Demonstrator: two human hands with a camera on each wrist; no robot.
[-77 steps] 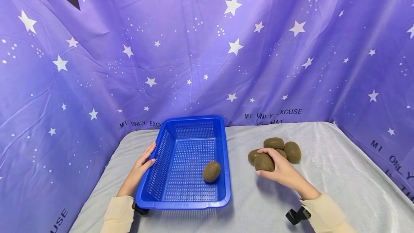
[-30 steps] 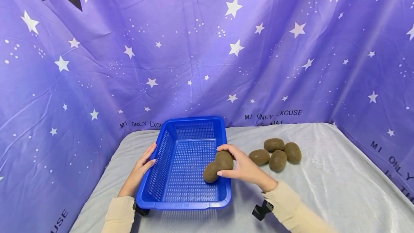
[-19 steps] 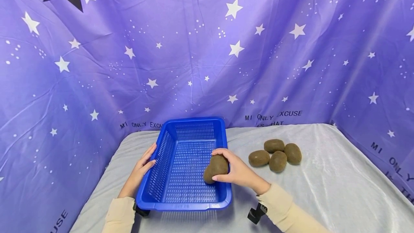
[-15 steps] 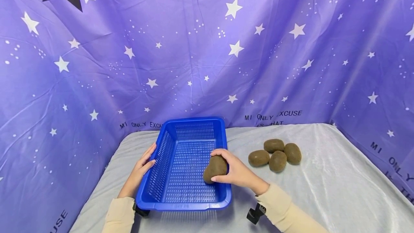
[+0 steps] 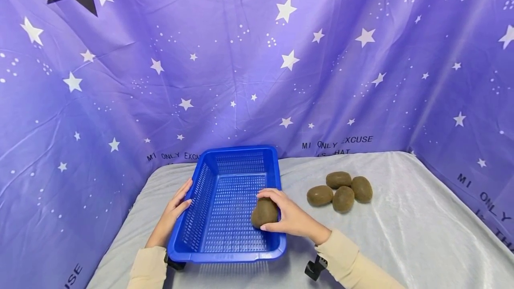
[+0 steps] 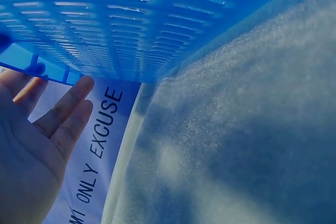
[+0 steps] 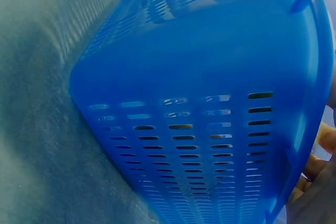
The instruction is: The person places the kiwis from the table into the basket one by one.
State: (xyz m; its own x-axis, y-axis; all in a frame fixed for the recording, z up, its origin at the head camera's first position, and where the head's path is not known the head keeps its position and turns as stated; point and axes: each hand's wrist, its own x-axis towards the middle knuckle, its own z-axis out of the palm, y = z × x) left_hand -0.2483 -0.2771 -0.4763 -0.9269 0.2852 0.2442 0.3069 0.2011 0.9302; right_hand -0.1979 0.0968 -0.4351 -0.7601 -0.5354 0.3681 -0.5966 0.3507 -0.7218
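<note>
A blue plastic basket point(image 5: 226, 257) with slotted walls stands on the cloth-covered table. Inside its right part, my right hand point(image 5: 292, 218) holds a brown kiwi point(image 5: 269, 211) between thumb and fingers. Partly behind that fruit shows another kiwi point(image 5: 255, 219), lying on the basket floor. My left hand point(image 5: 170, 213) rests against the basket's left rim, its fingers fairly straight. The left wrist view shows those fingertips at the rim, over the slotted wall point(image 6: 131, 35). In the right wrist view the basket wall point(image 7: 199, 66) hides the held fruit, and only part of the hand point(image 7: 320, 171) appears past the rim.
To the right of the basket, several kiwis point(image 5: 343, 199) lie close together on the pale grey cloth point(image 5: 401, 226). A purple curtain point(image 5: 241, 57) with white stars hangs behind and at both sides. Black wrist cameras point(image 5: 315, 269) sit under the sleeves.
My right hand has carried a kiwi from the group on the right, over the basket's right rim, and lowered it beside the kiwi inside. The left hand has stayed at the rim.
</note>
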